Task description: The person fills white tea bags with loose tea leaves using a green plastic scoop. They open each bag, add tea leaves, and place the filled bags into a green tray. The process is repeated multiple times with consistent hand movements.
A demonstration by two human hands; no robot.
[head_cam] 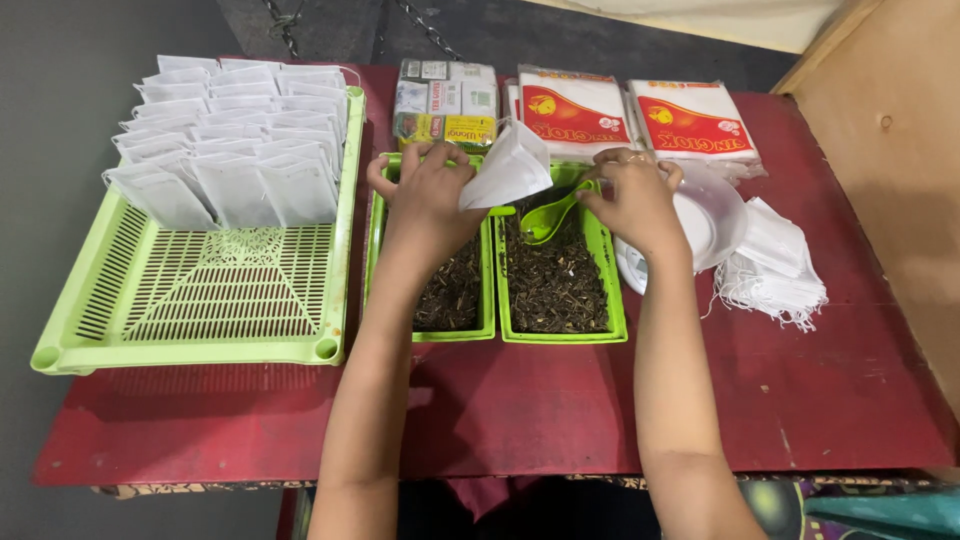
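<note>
The small white pouch (pixel 508 165) was in my left hand (pixel 430 200), held above the back ends of the two green tubs, its open mouth tipped toward my right hand (pixel 635 200). My left fingers were closed around its lower end, thumb on one side and the others behind, and I judged that was the right place to hold it: the pouch looked like thin filter paper, nearly weightless, soft enough to crumple if squeezed hard and floppy at the mouth, so a light pinch near the sealed edge would keep the opening free. My right fingers were closed on the handle of a green scoop (pixel 552 218), whose bowl rested in the right tub (pixel 600 300) on top of the dark dried leaves (pixel 555 285). Those leaves looked loose, dry and light, likely to spill from a tilted scoop. The left tub (pixel 372 290) held more of the same, partly hidden by my forearm. On the red table (pixel 520 410), to my left, sat a large green slotted tray (pixel 200 290) with rows of filled white pouches (pixel 230 140) standing at its far end. Beside my right wrist was a white round lid or dish (pixel 712 225), and next to it a loose pile of empty pouches with strings (pixel 775 260). Sealed packets (pixel 575 110) lay along the table's far edge.
</note>
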